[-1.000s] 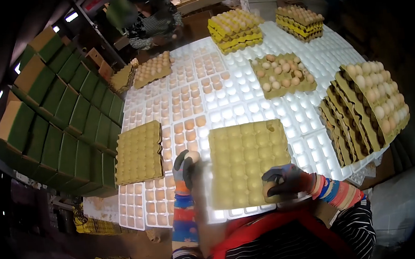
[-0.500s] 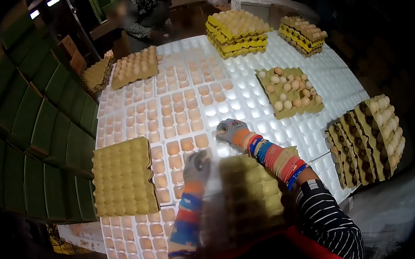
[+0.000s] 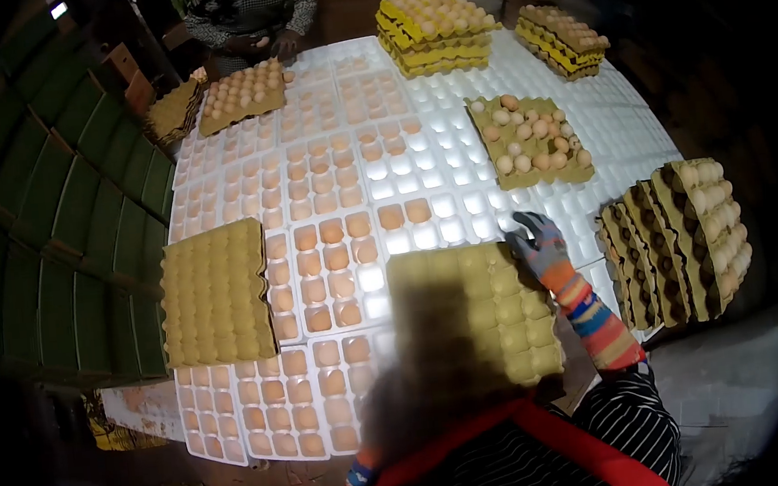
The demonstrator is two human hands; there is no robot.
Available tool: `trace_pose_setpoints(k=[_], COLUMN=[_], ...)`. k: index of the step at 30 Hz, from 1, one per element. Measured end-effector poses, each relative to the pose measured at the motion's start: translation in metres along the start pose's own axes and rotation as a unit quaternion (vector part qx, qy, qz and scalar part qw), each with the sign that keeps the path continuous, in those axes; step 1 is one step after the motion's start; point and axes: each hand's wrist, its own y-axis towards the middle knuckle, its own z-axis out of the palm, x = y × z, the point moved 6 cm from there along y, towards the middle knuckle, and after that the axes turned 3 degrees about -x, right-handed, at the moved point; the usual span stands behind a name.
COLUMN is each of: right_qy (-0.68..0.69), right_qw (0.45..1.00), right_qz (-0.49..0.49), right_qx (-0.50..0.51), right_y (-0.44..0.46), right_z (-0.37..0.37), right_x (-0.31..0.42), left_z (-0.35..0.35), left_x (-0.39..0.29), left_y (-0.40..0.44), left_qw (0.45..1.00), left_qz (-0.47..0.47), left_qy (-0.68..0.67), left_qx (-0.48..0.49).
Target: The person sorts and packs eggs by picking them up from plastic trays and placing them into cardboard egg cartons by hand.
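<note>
Just beside the right hand (image 3: 542,246), a tray (image 3: 511,320).
The fingers are parted, eggs (image 3: 418,211) to their left; shadow hides the left hand's, so I can't tell.

white trays (image 3: 407,184) glare brightly (dim surroundings, edges bowing into black).

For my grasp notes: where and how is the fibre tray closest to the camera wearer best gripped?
Probably grip the fibre tray by its right rim, coming from the right: it lies roughly flat, that wavy edge is exposed, and the right hand is beside its far right corner. Its left side is partly darkened.
</note>
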Motion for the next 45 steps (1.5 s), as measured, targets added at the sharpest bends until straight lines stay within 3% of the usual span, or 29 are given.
trace_pose_setpoints(k=[2, 4, 5, 7, 9, 10, 11, 12, 14, 16, 18, 19, 20, 22, 24, 26, 27, 29, 31, 34, 35, 36, 37, 38, 39, 40, 42, 45], right_qy=[-0.077, -0.116, -0.156, 0.067, 0.196, 0.236, 0.442, 0.47, 0.522, 0.577, 0.626, 0.63, 0.632, 0.551, 0.403, 0.285, 0.216, 0.155, 0.065, 0.062, 0.042, 0.09, 0.134, 0.176, 0.181, 0.305, 0.398, 0.434], right_qw=[0.997, 0.987, 0.965, 0.994, 0.96, 0.937, 0.854, 0.839, 0.808, 0.782, 0.752, 0.749, 0.747, 0.819, 0.904, 0.914, 0.935, 0.944, 0.953, 0.927, 0.925, 0.93, 0.933, 0.935, 0.93, 0.897, 0.833, 0.852], right_qz=[0.013, 0.029, -0.149, 0.014, 0.186, 0.251, 0.274, 0.266, 0.247, 0.203, 0.157, 0.162, 0.167, 0.104, 0.071, 0.126, 0.105, 0.049, 0.021, -0.056, -0.055, -0.06, -0.062, -0.06, -0.071, 0.005, 0.174, 0.152], right_qx=[0.002, 0.111, 0.149, 0.086, 0.066, 0.056, 0.029, 0.059, 0.115, 0.121, 0.131, 0.128, 0.123, 0.121, 0.126, 0.261, 0.262, 0.287, 0.297, 0.366, 0.374, 0.352, 0.328, 0.303, 0.31, 0.318, 0.343, 0.25], right_y=[-0.061, -0.123, -0.148, -0.154, -0.144, -0.139, -0.123, -0.105, -0.071, -0.044, -0.021, -0.012, -0.003, 0.013, 0.023, 0.021, 0.02, 0.021, 0.017, 0.013, 0.012, 0.013, 0.013, 0.011, 0.016, 0.011, -0.003, -0.037], right_z=[-0.03, -0.032, -0.027, -0.025, -0.025, -0.021, -0.016, -0.005, 0.021, 0.074, 0.153, 0.197, 0.235, 0.284, 0.377, 0.343, 0.338, 0.34, 0.331, 0.328, 0.317, 0.311, 0.302, 0.29, 0.257, 0.243, 0.171, 0.089], right_x=[-0.022, -0.055, -0.052, -0.053, -0.042, -0.041, -0.015, 0.011, 0.066, 0.114, 0.161, 0.182, 0.204, 0.255, 0.271, 0.307, 0.313, 0.307, 0.3, 0.291, 0.289, 0.283, 0.273, 0.258, 0.257, 0.236, 0.212, 0.144], left_z=[0.017, 0.025, 0.027, 0.018, -0.005, -0.015, -0.028, -0.048, -0.09, -0.143, -0.198, -0.224, -0.249, -0.295, -0.337, -0.361, -0.369, -0.364, -0.354, -0.344, -0.345, -0.346, -0.345, -0.341, -0.336, -0.327, -0.281, -0.171], left_x=[-0.001, 0.006, -0.002, -0.03, -0.046, -0.048, -0.042, -0.048, -0.024, 0.027, 0.068, 0.102, 0.135, 0.171, 0.216, 0.233, 0.267, 0.303, 0.296, 0.288, 0.308, 0.296, 0.286, 0.251, 0.231, 0.213, 0.134, 0.055], left_y=[-0.012, -0.02, -0.018, -0.01, -0.002, 0.003, 0.008, 0.015, 0.025, 0.029, 0.031, 0.03, 0.03, 0.028, 0.03, 0.032, 0.032, 0.037, 0.044, 0.043, 0.041, 0.044, 0.048, 0.053, 0.056, 0.059, 0.071, 0.059], left_qw=[0.999, 0.999, 0.998, 0.991, 0.983, 0.972, 0.982, 0.975, 0.959, 0.915, 0.871, 0.844, 0.809, 0.765, 0.774, 0.811, 0.822, 0.841, 0.858, 0.841, 0.845, 0.835, 0.85, 0.803, 0.818, 0.845, 0.906, 0.986], left_qz=[0.027, 0.005, 0.0, -0.013, -0.052, -0.067, -0.033, -0.045, -0.023, 0.007, -0.059, -0.048, -0.035, -0.045, -0.046, -0.082, -0.106, -0.146, -0.173, -0.263, -0.247, -0.235, -0.224, -0.217, -0.157, -0.111, -0.002, 0.058], left_qy=[0.025, 0.035, 0.039, 0.045, -0.071, -0.134, -0.067, -0.111, -0.07, 0.047, 0.002, -0.088, -0.179, -0.201, -0.164, -0.04, -0.043, -0.022, 0.031, 0.161, 0.186, 0.248, 0.199, 0.317, 0.294, 0.2, 0.129, -0.006], left_qx=[-0.002, -0.037, -0.057, -0.122, -0.164, -0.182, -0.172, -0.186, -0.273, -0.401, -0.488, -0.527, -0.558, -0.611, -0.61, -0.578, -0.558, -0.52, -0.482, -0.444, -0.436, -0.431, -0.434, -0.456, -0.469, -0.484, -0.403, -0.156])
